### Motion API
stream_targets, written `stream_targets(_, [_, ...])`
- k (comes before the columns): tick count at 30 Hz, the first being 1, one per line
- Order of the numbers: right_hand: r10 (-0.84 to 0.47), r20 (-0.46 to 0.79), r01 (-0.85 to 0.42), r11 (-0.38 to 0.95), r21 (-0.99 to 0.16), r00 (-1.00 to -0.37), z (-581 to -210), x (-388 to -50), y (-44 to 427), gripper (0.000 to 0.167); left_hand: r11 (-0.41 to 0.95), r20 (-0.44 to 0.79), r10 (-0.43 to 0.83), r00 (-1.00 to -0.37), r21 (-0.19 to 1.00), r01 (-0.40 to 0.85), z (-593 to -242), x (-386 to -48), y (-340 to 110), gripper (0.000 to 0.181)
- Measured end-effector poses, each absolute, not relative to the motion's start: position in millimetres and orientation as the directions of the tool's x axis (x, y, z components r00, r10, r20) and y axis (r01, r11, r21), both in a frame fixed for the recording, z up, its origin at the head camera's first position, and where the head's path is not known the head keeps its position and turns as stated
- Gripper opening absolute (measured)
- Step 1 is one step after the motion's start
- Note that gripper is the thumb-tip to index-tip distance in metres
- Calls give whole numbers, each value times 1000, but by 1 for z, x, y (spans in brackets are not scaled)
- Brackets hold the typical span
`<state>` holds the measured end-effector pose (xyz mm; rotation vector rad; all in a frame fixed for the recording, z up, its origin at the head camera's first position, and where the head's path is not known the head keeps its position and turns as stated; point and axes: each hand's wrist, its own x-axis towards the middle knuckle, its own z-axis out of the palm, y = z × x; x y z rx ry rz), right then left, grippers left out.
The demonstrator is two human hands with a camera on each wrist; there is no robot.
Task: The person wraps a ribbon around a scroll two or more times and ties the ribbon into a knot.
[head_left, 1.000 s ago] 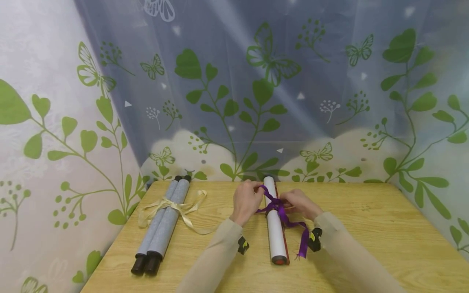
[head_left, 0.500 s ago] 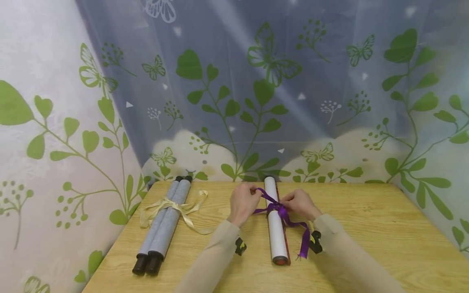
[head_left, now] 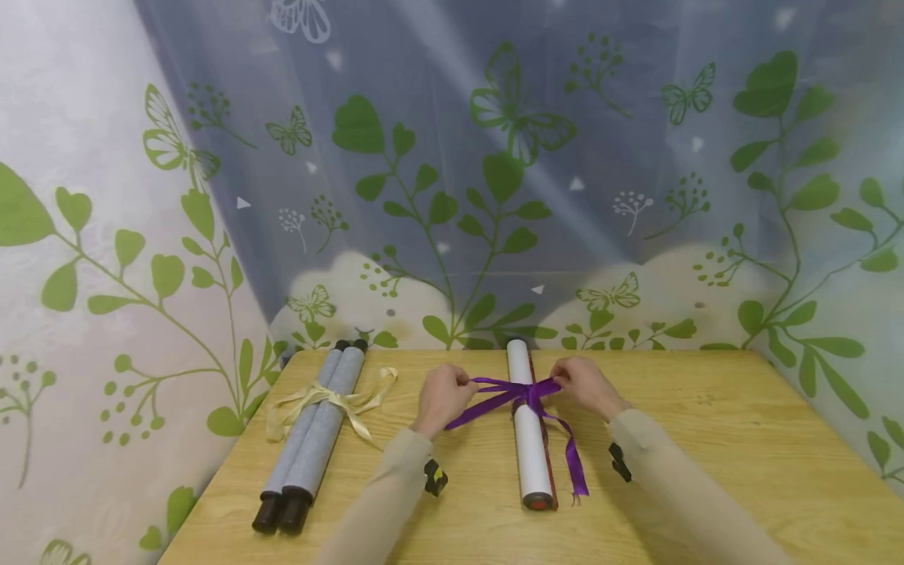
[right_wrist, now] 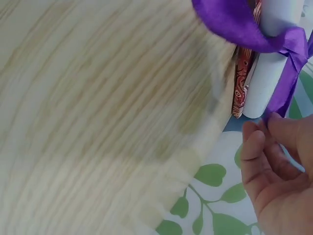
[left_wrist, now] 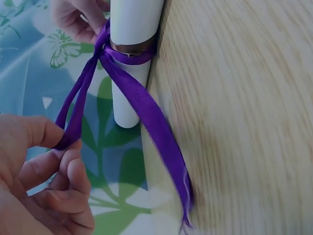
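Observation:
A white rolled scroll point(head_left: 533, 459) lies lengthwise on the table with a purple ribbon point(head_left: 531, 392) knotted round its middle. My left hand point(head_left: 445, 398) pinches one loop of the ribbon between thumb and fingertips, left of the scroll. On the other side, my right hand point(head_left: 586, 383) pinches a second loop, and both are drawn outward from the knot. In the left wrist view a loose ribbon tail point(left_wrist: 151, 115) with a frayed end hangs beside the loop. A second tail point(head_left: 574, 455) falls to the right. Red patterned material point(right_wrist: 241, 83) runs along the scroll's side.
Two grey-blue scrolls point(head_left: 325, 424) with dark end knobs lie side by side at the left, tied with a cream ribbon point(head_left: 363, 404). The wooden table point(head_left: 692, 439) meets a leaf-and-butterfly patterned curtain point(head_left: 395, 220) at its back edge.
My hands have moved apart, the left one leftward and slightly down, the right one slightly right and up. The purple loops now stretch sideways across the scroll.

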<state>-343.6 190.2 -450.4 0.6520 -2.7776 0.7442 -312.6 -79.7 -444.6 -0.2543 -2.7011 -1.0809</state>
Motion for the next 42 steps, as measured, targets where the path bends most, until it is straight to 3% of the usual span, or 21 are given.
stream_targets(4, [-336,265,-422,800,-426,-904,-449,-342,188,9,685,224,105,-969,690,233,-447,-312,-87,15])
stream_targets(7, [-263,190,-324,749,-577,-946,-449,-340,186,14,659,191,106,-976,721,213,-450,-312,-91,14])
stream_targets(11, [-142,19,-86,479,-873,-990,-452,-339,183,28,619,169,123,-978,757,208,-453,-311,-93,16])
stream_targets(13, [-104,-41,3,337,-941,-994,-454,-339,182,35,607,165,126,-978,767,208,-454,-311,-94,17])
stream_targets(15, [-94,-32,2,309,-951,-995,-455,-339,182,38,610,172,122,-978,764,210,-454,-311,-94,16])
stream_targets(18, [-146,112,-170,486,-857,-983,-455,-340,185,37,619,161,109,-981,761,194,-454,-312,-94,17])
stream_targets(22, [-298,319,-430,733,-527,-900,-453,-342,190,36,629,150,101,-983,756,180,-451,-312,-95,18])
stream_targets(26, [-432,335,-527,802,-282,-837,-449,-344,194,35,630,143,102,-984,757,175,-448,-311,-95,18])
stream_targets(28, [-451,307,-522,826,-213,-838,-447,-344,196,34,630,131,102,-986,759,166,-447,-312,-96,18])
stream_targets(34, [-446,265,-487,865,-117,-855,-445,-344,202,26,652,114,115,-987,741,162,-448,-315,-99,17])
stream_targets(38, [-447,276,-489,866,-103,-851,-447,-344,204,24,643,113,134,-984,746,174,-453,-319,-105,20])
stream_targets(42, [-438,278,-483,868,-118,-855,-450,-343,206,12,626,36,135,-990,772,114,-460,-321,-111,29])
